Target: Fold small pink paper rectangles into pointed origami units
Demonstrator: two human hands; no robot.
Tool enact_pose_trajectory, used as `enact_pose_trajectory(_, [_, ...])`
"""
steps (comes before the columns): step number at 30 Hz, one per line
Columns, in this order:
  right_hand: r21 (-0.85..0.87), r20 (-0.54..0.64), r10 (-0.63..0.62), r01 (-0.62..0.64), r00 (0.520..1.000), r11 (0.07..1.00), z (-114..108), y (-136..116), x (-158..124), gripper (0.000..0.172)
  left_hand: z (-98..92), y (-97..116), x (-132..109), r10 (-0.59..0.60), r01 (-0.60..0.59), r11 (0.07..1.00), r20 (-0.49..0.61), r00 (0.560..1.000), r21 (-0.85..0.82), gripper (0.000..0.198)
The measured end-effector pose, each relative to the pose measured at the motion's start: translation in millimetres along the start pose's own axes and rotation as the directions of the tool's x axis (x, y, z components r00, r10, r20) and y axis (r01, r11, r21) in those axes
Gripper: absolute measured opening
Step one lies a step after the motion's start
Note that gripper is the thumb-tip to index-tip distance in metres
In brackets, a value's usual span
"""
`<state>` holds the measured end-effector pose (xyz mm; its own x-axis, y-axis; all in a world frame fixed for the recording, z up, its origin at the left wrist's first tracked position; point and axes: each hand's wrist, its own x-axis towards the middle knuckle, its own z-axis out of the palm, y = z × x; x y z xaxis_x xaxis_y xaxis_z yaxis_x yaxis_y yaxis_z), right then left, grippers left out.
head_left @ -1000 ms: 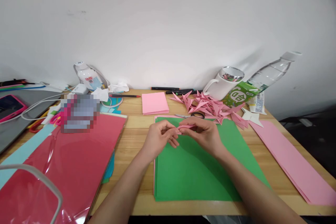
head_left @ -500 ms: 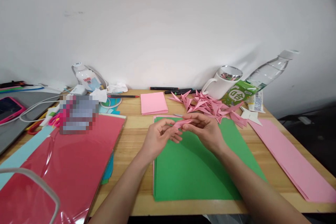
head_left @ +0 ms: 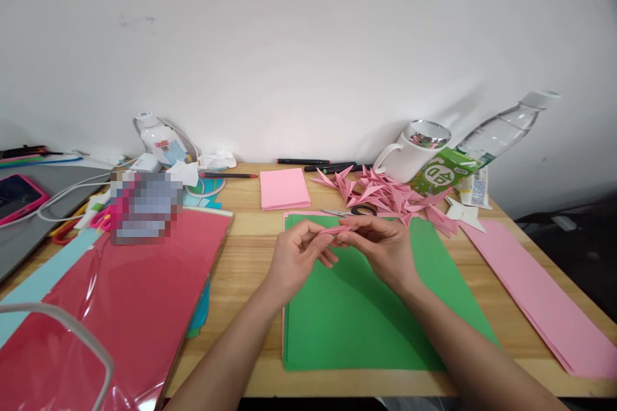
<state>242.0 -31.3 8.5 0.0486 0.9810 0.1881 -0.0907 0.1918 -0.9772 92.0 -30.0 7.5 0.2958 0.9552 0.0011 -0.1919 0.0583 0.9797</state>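
Note:
A small folded pink paper (head_left: 335, 230) is pinched between both hands, above the far part of the green paper sheets (head_left: 366, 308). My left hand (head_left: 299, 257) grips its left end with thumb and fingers. On its right end, my right hand (head_left: 385, 247) closes thumb and fingertips. The fingers cover much of the paper. Just beyond my right hand lie scissors (head_left: 359, 210) at the far edge of the green sheets. Behind them is a pile of folded pink paper pieces (head_left: 380, 192).
Square pink sheets (head_left: 285, 189) are stacked toward the wall. A white mug (head_left: 412, 157), green packet (head_left: 441, 173) and tilted water bottle (head_left: 504, 131) stand back right. Long pink strips (head_left: 540, 295) lie right. A red sheet in plastic (head_left: 144, 289) covers the left. Markers (head_left: 303, 162) lie along the wall.
The folded paper has turned and now looks thinner, nearly edge-on. My right hand has dropped slightly, and the scissors' handles now show behind it.

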Motion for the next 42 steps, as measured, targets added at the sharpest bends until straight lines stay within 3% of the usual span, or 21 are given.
enact_pose_trajectory(8, [0.015, -0.015, 0.012, -0.012, 1.0, 1.0, 0.1, 1.2, -1.0, 0.012, 2.8, 2.7, -1.8, 0.047, -0.047, 0.999, 0.002, 0.999, 0.012, 0.022])
enact_pose_trajectory(13, [-0.023, 0.068, 0.029, -0.027, 0.997, 0.999, -3.4, -0.6, 2.2, 0.018, -0.8, -0.1, -2.9, 0.146, -0.14, 0.979, -0.031, 0.989, 0.151, 0.016])
enact_pose_trajectory(20, [-0.041, 0.091, -0.049, 0.053, 0.995, 0.998, -5.6, -1.2, 3.7, 0.008, -3.0, -1.4, -2.5, 0.27, -0.245, 0.914, -0.036, 0.962, 0.323, 0.011])
enact_pose_trajectory(28, [-0.028, 0.065, -0.061, 0.063, 0.996, 0.998, -4.9, -1.9, 1.7, 0.009, -0.2, -0.8, -2.4, 0.205, -0.19, 0.955, -0.042, 0.978, 0.229, 0.012])
enact_pose_trajectory(36, [0.093, 0.13, -0.037, 0.025, 0.991, 0.995, -4.7, 6.3, 3.1, 0.01, 0.8, -4.3, -1.5, 0.19, -0.183, 0.97, -0.028, 0.981, 0.158, 0.017])
enact_pose_trajectory(42, [-0.002, 0.057, -0.078, 0.078, 0.995, 0.997, -6.3, 4.1, 4.4, 0.01, -1.0, -0.8, -0.8, 0.144, -0.139, 0.984, -0.043, 0.989, 0.114, 0.02])
